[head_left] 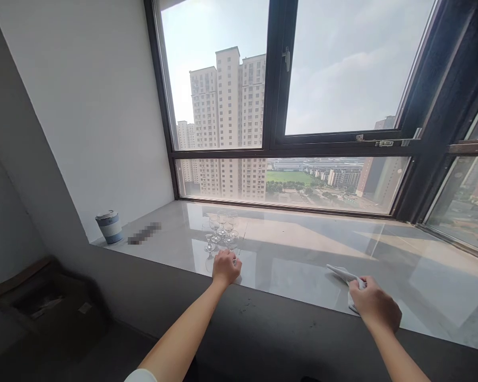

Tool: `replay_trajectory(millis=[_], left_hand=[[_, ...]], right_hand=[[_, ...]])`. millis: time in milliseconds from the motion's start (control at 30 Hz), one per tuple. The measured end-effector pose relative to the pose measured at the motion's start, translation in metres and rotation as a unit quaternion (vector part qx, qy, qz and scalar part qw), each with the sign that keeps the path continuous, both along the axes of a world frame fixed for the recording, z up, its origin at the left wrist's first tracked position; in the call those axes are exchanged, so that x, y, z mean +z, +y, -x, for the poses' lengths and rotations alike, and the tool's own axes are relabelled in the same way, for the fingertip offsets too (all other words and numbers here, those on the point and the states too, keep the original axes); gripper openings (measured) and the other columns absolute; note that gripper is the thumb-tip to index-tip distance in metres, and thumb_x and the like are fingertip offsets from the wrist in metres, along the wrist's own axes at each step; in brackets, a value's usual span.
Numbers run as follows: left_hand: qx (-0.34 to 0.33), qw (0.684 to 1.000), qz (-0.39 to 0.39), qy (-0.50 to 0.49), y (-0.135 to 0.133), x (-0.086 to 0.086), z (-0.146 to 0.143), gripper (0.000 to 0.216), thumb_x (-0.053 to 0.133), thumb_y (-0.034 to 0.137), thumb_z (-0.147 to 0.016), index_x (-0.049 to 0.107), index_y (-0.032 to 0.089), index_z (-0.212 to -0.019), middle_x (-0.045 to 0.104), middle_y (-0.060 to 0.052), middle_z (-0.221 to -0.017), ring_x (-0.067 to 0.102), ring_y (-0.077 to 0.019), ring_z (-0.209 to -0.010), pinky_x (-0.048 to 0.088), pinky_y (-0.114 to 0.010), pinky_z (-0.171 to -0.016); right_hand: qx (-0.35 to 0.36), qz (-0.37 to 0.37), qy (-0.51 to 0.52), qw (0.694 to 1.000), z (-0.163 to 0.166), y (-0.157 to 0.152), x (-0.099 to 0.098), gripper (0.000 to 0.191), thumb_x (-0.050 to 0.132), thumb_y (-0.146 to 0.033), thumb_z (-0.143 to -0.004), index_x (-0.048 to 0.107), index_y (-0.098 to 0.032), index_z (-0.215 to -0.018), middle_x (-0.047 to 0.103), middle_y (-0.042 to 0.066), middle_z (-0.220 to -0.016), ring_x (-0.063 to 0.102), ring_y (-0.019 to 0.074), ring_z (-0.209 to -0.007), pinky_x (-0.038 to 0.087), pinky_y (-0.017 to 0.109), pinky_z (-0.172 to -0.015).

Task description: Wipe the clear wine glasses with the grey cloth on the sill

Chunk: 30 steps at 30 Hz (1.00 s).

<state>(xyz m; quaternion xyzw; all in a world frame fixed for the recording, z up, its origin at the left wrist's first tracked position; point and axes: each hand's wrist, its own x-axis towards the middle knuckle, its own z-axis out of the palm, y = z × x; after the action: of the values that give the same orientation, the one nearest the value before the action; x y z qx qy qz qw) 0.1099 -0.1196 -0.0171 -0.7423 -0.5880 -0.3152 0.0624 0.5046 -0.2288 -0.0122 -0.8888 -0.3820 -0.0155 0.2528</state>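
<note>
Cloth lies in the lower right of the frame, on and just above the front edge of the windowsill. From my remote view, its long axis runs diagonally: one narrow tip points to the upper left, and the opposite end enters the right hand. A second fold drops toward the sill's edge beneath the fingers. The material is thin, white and soft, creased into a flattened cone.

The right-hand fingers are curled closed and have hold of this cloth. The left hand, at lower centre, has its fingers bent inward beside the stemmed glasses; I cannot tell whether they grip a glass.

The glasses form a tight cluster just left of the frame's centre. Each discernible one stands upright, long axis vertical, with a rounded bowl, a slender stem and a flat foot. The material is clear and colourless, so I cannot separate every outline.

The sill is smooth, pale and glossy, and mirrors the window light. At left, a lidded cup shows blue and white bands and tapers toward its base. Dark, straight-edged window frames divide the upper right.
</note>
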Motion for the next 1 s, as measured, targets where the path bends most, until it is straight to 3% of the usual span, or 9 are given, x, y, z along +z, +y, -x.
replay_trajectory(millis=[733,1000], left_hand=[[-0.001,1.0,0.004,0.004,-0.0004,0.0013,0.0004,0.025,0.046,0.03,-0.087,0.067,0.018,-0.08,0.063,-0.007,-0.085,0.055,-0.0217,-0.089,0.041,-0.033,-0.08],[-0.007,1.0,0.001,0.0,-0.0027,0.0021,0.0006,0.025,0.046,0.03,-0.087,0.067,0.018,-0.08,0.062,-0.007,-0.085,0.055,-0.0212,-0.088,0.041,-0.032,-0.08]], right_hand=[[0.001,0.002,0.023,1.0,0.0006,-0.0006,0.0012,0.051,0.031,-0.05,-0.089,0.063,-0.02,-0.115,0.068,0.016,-0.091,0.064,0.0323,-0.077,0.044,0.036,-0.059],[-0.002,-0.036,0.024,0.999,0.0051,-0.0036,0.0023,0.048,0.033,-0.048,-0.089,0.063,-0.018,-0.114,0.068,0.017,-0.093,0.063,0.0336,-0.082,0.046,0.039,-0.062]])
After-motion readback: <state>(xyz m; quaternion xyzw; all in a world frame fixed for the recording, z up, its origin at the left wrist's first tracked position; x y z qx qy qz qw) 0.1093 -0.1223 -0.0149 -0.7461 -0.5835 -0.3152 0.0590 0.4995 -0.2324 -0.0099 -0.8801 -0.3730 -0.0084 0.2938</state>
